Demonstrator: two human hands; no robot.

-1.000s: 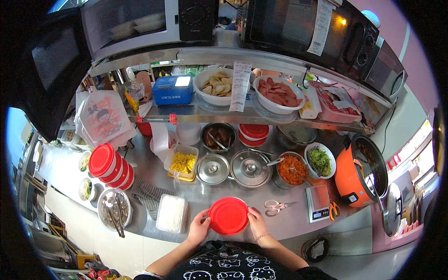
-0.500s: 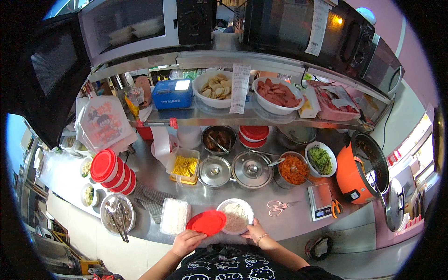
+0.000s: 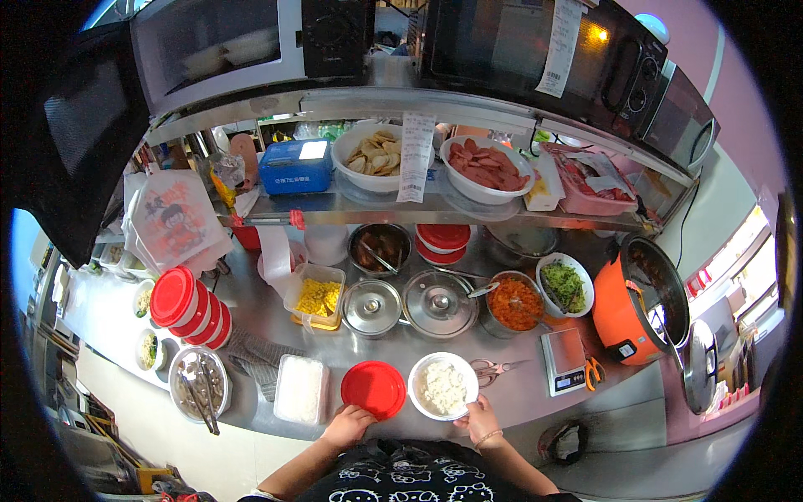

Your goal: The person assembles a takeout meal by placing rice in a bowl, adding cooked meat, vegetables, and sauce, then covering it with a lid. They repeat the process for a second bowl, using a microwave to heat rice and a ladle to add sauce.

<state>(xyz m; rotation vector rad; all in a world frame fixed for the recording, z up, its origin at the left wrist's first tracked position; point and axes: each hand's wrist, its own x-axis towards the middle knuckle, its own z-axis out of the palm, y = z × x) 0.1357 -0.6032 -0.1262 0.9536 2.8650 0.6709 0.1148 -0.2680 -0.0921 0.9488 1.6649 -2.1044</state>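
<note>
My left hand point(image 3: 350, 427) pinches the near edge of a round red lid point(image 3: 373, 391), which lies flat at the counter's front. To its right stands a white bowl point(image 3: 443, 386) of lumpy white rice. My right hand point(image 3: 480, 421) grips the bowl's near right rim, thumb at the edge. Lid and bowl are side by side with a narrow gap. Left of the lid sits a clear rectangular box point(image 3: 302, 390) of something white. Pink-handled scissors point(image 3: 493, 369) lie just right of the bowl, partly hidden by it.
Behind stand two lidded steel pots point(image 3: 438, 303), a corn tub point(image 3: 318, 297), an orange-red diced food pot point(image 3: 514, 302) and a greens bowl point(image 3: 565, 287). A scale point(image 3: 565, 361) and an orange cooker point(image 3: 623, 314) are right. Red-lidded bowls point(image 3: 192, 307) and a bowl with tongs point(image 3: 199, 385) are left.
The red lid has come away from over the bowl's left side and now lies beside it. The bowl has shifted right, toward the scissors, showing more of the rice.
</note>
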